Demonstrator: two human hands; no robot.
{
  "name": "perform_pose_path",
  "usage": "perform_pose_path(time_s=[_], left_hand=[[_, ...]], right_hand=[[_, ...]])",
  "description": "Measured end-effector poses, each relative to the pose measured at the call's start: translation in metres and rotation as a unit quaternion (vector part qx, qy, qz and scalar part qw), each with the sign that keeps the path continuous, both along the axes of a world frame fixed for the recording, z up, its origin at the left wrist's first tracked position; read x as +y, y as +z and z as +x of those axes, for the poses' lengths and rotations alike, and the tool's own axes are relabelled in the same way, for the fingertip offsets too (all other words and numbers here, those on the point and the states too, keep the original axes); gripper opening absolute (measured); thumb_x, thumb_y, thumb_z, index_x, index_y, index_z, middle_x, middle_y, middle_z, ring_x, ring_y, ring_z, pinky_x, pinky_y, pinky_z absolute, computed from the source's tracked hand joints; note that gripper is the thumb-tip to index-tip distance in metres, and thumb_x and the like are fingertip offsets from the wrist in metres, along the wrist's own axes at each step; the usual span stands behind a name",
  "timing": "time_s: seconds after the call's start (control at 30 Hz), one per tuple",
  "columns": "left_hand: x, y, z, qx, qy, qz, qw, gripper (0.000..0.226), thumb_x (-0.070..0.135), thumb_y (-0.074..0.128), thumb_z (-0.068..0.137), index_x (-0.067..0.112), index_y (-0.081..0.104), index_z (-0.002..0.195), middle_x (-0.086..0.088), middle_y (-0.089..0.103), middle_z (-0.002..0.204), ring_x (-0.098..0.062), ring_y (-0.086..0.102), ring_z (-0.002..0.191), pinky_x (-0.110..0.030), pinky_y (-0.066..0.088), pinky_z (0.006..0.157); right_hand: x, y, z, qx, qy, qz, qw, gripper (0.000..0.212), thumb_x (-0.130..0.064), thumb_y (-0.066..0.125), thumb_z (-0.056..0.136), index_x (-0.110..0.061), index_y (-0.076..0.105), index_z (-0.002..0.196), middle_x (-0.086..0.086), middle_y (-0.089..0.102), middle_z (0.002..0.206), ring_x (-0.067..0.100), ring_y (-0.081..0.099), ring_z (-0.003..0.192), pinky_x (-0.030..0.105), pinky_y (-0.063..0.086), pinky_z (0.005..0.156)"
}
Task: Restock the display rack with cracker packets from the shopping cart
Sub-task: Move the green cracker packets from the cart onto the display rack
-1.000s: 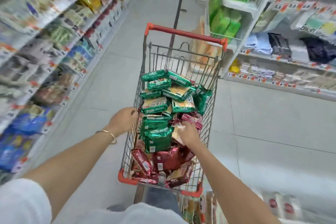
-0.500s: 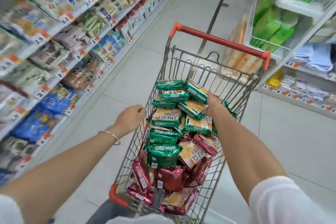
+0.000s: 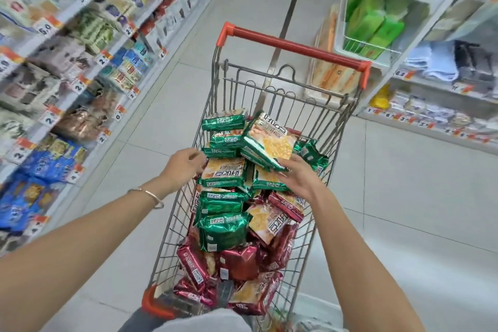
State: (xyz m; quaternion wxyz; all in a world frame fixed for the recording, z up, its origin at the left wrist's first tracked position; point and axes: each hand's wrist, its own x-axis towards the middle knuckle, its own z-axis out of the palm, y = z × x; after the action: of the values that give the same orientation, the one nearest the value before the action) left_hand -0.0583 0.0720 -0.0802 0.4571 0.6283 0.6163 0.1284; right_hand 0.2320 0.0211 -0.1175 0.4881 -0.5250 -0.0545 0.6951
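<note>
A wire shopping cart [image 3: 331,121] with a red handle stands in the aisle in front of me, heaped with green and dark red cracker packets. My right hand [image 3: 299,176] grips the near edge of a green cracker packet [image 3: 266,140] and holds it tilted above the pile. My left hand [image 3: 183,162] rests on the cart's left rim, fingers curled around the wire beside another green packet [image 3: 225,172]. A bangle circles my left wrist.
Stocked shelves with price tags [image 3: 51,27] run along the left of the aisle. On the right stands a white rack [image 3: 377,21] with green packs in wire baskets and lower shelves with towels. The tiled floor stretches ahead beyond the cart.
My right hand went from the red packets to the far green pile, took hold of a green packet and raised it. My left hand stayed on the cart's left rim.
</note>
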Motion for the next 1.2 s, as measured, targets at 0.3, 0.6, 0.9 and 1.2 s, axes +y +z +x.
perform_pose_path(time_s=[0.3,0.6,0.9,1.2], left_hand=[[0.013,0.000,0.029,-0.223,0.178,-0.258,0.923,0.082,0.016,0.083,0.077,0.004,0.037,0.145,-0.018,0.073,0.109,-0.031,0.073,0.096,-0.046,0.062,0.076],[0.011,0.005,-0.019,-0.199,0.193,-0.224,0.934,0.044,-0.002,0.069,0.085,0.002,0.053,0.125,-0.020,0.072,0.110,-0.030,0.072,0.083,-0.041,0.060,0.073],[0.004,0.008,-0.019,-0.234,0.228,-0.228,0.917,0.042,0.017,0.063,0.097,0.014,0.040,0.133,-0.018,0.071,0.111,-0.030,0.074,0.080,-0.040,0.061,0.058],[-0.014,0.032,0.000,-0.214,0.136,-0.224,0.941,0.081,0.054,0.075,0.083,0.019,0.032,0.143,-0.020,0.064,0.127,-0.037,0.067,0.107,-0.054,0.058,0.083]], right_hand=[[-0.007,0.013,-0.013,-0.152,0.158,-0.002,0.976,0.054,-0.023,0.074,0.087,-0.008,0.048,0.132,0.014,0.055,0.133,0.028,0.060,0.118,0.037,0.055,0.091],[0.047,-0.044,-0.026,-0.147,-0.055,-0.183,0.970,0.077,-0.026,0.078,0.086,-0.012,0.036,0.149,0.012,0.035,0.153,0.036,0.049,0.128,0.048,0.055,0.096],[0.012,-0.015,-0.007,-0.193,-0.037,-0.123,0.973,0.054,-0.015,0.069,0.072,-0.006,0.054,0.124,0.007,0.045,0.132,0.024,0.051,0.102,0.034,0.054,0.078],[-0.075,0.050,-0.012,-0.054,0.058,0.036,0.996,0.044,-0.014,0.067,0.076,-0.010,0.051,0.116,0.015,0.048,0.119,0.023,0.042,0.099,0.031,0.041,0.088]])
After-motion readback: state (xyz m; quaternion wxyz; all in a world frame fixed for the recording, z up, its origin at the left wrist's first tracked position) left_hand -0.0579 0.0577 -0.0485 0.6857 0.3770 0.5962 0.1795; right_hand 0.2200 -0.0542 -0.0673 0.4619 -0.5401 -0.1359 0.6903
